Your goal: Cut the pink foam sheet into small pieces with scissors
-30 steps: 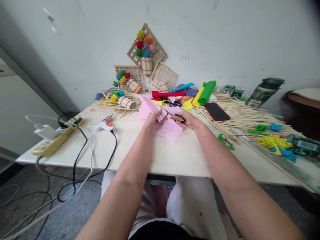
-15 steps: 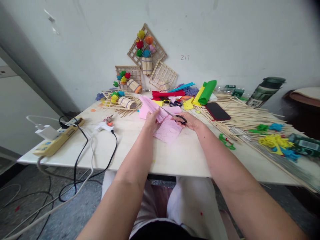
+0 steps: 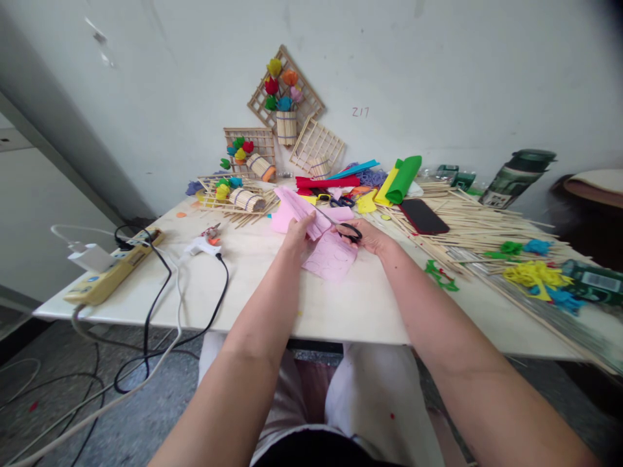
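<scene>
Pink crepe paper (image 3: 333, 258), with faint drawn outlines on its lower part, is gripped by my left hand (image 3: 300, 233) between thumb and fingers. In my right hand (image 3: 368, 236) are scissors (image 3: 349, 232) with black handles, my fingers closed round the loops. Their blades point up and left and lie against the paper just right of my left thumb. Whether the blades are parted is too small to tell. Behind the paper lie a red paper roll (image 3: 327, 182) and a second pair of scissors (image 3: 339, 202), partly covered.
A glue gun (image 3: 204, 245) and a power strip (image 3: 114, 266) with cords are on the left. Right of my hands lie a phone (image 3: 423, 216), many thin sticks (image 3: 487, 224) and a green paper roll (image 3: 405, 179). Stick trellises (image 3: 257, 139) with paper flowers stand against the wall.
The lower flap of pink paper has shifted slightly right and turned, and the upper folds have tilted. Both hands keep their hold with only small movement.
</scene>
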### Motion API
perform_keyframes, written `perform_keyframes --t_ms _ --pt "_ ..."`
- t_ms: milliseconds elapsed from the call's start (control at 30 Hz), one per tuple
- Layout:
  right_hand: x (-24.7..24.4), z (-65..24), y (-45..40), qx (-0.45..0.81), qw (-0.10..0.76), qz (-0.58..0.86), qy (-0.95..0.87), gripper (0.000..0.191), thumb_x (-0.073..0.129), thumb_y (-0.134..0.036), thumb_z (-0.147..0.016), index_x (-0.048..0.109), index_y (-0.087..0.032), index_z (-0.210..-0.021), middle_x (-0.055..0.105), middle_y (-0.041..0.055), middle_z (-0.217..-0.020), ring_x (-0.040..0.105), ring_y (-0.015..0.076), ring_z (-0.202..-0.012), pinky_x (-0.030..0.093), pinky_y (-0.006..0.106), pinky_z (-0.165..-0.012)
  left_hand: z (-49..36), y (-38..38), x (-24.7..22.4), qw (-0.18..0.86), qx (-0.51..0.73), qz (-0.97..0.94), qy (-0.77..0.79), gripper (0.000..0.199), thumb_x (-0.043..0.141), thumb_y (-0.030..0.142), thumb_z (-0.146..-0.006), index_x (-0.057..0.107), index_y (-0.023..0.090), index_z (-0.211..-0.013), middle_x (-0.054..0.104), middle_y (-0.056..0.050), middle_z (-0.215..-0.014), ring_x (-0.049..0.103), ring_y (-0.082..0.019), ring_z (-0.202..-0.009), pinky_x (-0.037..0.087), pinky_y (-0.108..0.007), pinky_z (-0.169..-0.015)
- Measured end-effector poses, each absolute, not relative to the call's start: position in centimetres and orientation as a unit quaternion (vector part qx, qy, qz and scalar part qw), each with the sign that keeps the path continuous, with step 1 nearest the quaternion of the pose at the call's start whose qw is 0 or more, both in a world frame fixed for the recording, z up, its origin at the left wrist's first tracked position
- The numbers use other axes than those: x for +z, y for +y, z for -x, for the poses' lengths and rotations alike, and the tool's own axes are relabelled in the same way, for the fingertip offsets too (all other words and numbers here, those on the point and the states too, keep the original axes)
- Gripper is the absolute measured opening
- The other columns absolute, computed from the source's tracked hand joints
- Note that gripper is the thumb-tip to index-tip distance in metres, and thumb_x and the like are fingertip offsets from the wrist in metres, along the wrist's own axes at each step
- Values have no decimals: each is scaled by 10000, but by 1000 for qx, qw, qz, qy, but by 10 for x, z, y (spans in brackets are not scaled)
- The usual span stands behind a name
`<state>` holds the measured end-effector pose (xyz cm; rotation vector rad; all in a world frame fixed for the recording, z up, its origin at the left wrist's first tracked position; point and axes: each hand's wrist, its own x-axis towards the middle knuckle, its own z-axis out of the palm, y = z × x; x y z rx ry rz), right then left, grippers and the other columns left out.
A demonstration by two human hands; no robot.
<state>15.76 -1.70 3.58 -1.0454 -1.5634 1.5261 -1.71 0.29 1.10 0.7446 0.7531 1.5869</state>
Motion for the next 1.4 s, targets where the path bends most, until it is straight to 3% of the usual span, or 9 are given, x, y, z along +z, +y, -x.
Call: perform_keyframes --t_ms 1067,1400 --pt "37 -150 -18 573 381 399 -606 184 676 -274 -737 600 -114 -686 447 -48 -413 298 35 -309 178 170 -277 16 5 11 587 693 -298 293 290 740 152 -651 610 160 -910 688 -29 -772 672 -179 -744 546 -313 -751" --pt "35 -150 -16 587 371 399 -599 152 684 -240 -738 618 -105 -716 463 -44 -430 308 33 -310 181 169 -272 18 6 16 557 726 -275 294 418 792 228 -613 605 175 -983 676 -14 -720 675 -187 -737 545 -278 -684"
